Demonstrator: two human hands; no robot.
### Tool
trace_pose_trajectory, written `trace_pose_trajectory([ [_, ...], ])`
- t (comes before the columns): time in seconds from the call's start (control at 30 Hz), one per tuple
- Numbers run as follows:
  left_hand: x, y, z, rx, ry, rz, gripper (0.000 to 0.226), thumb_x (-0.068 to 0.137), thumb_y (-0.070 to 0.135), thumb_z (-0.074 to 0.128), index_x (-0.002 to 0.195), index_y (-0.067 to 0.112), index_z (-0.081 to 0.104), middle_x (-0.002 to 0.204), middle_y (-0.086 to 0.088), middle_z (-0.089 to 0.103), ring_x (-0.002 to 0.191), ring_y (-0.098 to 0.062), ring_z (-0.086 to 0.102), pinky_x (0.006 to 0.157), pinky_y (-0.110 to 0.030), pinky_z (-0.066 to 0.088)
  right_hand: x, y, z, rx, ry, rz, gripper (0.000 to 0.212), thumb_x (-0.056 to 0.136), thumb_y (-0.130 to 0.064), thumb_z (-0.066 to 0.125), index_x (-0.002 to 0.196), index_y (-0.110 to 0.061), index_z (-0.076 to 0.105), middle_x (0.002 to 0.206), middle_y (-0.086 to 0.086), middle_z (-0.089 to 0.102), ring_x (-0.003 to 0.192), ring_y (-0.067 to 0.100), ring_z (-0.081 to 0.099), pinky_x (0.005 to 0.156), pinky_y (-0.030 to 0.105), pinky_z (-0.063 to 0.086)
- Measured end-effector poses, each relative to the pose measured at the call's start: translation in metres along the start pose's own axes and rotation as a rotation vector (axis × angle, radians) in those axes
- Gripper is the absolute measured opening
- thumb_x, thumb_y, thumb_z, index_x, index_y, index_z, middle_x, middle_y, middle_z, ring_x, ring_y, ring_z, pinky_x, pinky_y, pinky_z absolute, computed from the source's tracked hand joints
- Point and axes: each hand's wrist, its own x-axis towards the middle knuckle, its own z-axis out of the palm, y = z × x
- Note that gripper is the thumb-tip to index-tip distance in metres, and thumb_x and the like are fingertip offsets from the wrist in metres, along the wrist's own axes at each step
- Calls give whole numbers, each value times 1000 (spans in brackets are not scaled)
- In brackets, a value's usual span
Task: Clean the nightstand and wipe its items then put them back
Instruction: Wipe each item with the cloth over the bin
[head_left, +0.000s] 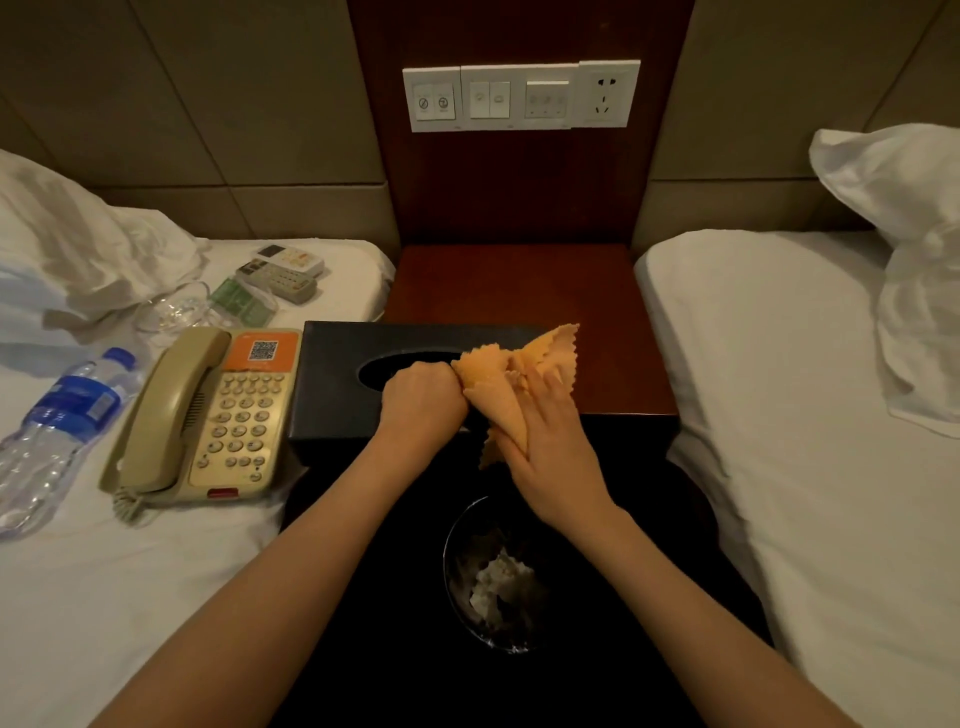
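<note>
Wiping step in hand: left hand (423, 402) fisted on one end of the orange cloth (519, 371), right hand (553, 447) in a closed grip on the rest, both over the tissue box (332, 387) at the tabletop's (519, 291) front edge, so rubbing the box down looks next.

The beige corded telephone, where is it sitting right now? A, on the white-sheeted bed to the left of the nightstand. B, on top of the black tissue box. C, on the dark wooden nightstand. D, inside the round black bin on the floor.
A: the beige corded telephone lies on the white-sheeted bed left of the dark wooden nightstand, next to a clear plastic water bottle.
</note>
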Motion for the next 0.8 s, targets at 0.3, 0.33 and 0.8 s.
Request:
trace_pose_trajectory([
  [0.3, 16, 9, -13, -380, -392, -53, 35, 91, 14, 41, 57, 13, 36, 59, -2, 36, 52, -15, 33, 52, -28, 25, 29, 8, -7, 156, 268, 198, 79, 82, -52, 17, 139, -2, 39, 146, 15, 36, 131, 35, 30, 110, 43, 28],
  [0.33, 17, 11, -16, -423, -479, -76, 32, 91, 11, 40, 60, 14, 37, 62, -2, 36, 52, -15, 31, 53, -28, 24, 32, 9, -10, 152, 291, 188, 77, 83, -51, 20, 137, -1, 41, 143, 16, 38, 129, 35, 32, 108, 43, 29],
  [0.8, 16, 12, -6, -644, -353, -388, 22, 90, 8, 44, 68, 12, 47, 69, -6, 46, 61, -16, 42, 55, -26, 33, 18, -9, 4, 492, 59, 117, 53, 97, -32, 40, 148, -21, 26, 154, -2, 27, 145, 12, 10, 111, 26, 19],
])
